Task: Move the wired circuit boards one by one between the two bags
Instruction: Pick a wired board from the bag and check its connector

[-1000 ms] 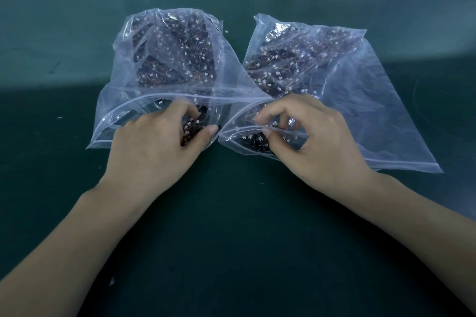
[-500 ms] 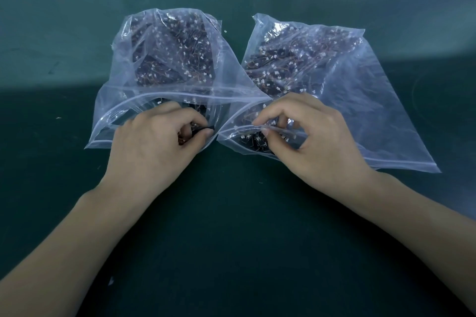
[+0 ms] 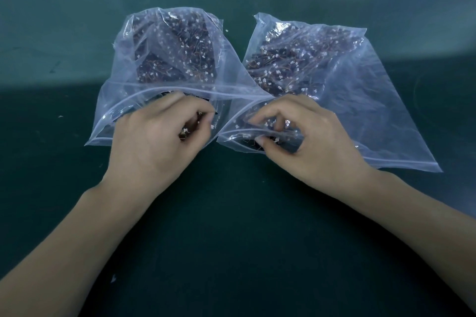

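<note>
Reaching into two clear zip bags on the green desk, your left hand curls its fingers round a wired circuit board inside the mouth of the left bag. Just beside it, your right hand pinches the near lip of the right bag. Beyond your fingertips, more boards fill both bags.

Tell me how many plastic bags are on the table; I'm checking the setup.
2. The left zip bag lies under the left hand; the right zip bag lies under the right hand. Both sit side by side on the green table. None seems hidden.
</note>
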